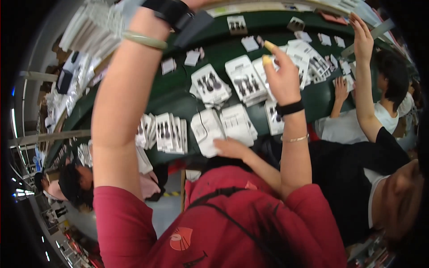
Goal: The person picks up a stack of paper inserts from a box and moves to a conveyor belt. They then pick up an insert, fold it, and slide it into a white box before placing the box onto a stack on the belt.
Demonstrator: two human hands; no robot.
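My left arm, with a pale green bangle and a black wristband, stretches up to the top edge. Only a small part of my left hand [195,3] shows there; its fingers are cut off. A dark flat piece [194,29] hangs beside that wrist, too blurred to name. Over the stacked cards my right hand [284,76] is raised, yellow covers on thumb and forefinger. Those two fingers stand apart with nothing between them. Below it lie white printed cards [245,80] with dark pictured items, in stacks. Another pile [210,85] lies left of them.
A co-worker's hand [232,148] rests by white cards [208,134] at the near edge of the green table [176,96]. Another raised hand [363,42] is at right. More card stacks [166,134] stand at left. Small white packets [192,58] lie farther back.
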